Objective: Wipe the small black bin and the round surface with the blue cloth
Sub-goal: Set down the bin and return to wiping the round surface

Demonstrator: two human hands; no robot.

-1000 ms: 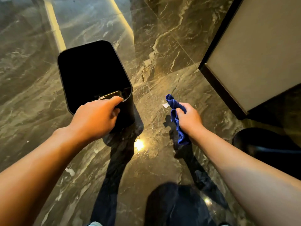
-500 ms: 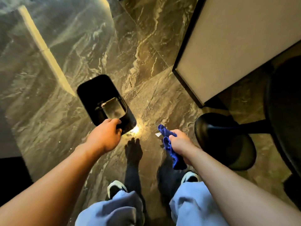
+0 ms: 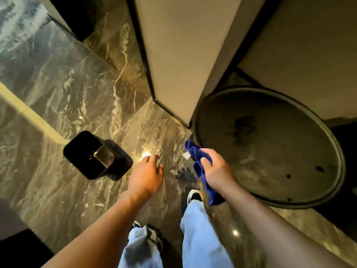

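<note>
Released, black bin point(image 3: 97, 155) stands alone; left hand point(image 3: 145, 176) spread, right hand point(image 3: 216, 171) clutching unlabelled blue cloth point(image 3: 199, 165).

The cloth point(image 3: 201, 169) is bright blue with a little white tag. The bin point(image 3: 96, 154) is black, and the round surface point(image 3: 270, 144) is dark grey with black spots. The floor point(image 3: 77, 89) is grey-brown with white streaks.

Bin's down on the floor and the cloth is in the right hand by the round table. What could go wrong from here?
1. The small black bin stands on the glossy marble floor beside the person's feet; a step leftward might knock it over.
2. The blue cloth trails below the right hand and may drag or slip free.
3. The round dark tabletop shows dark smudges and spots; one quick pass may miss them.
</note>
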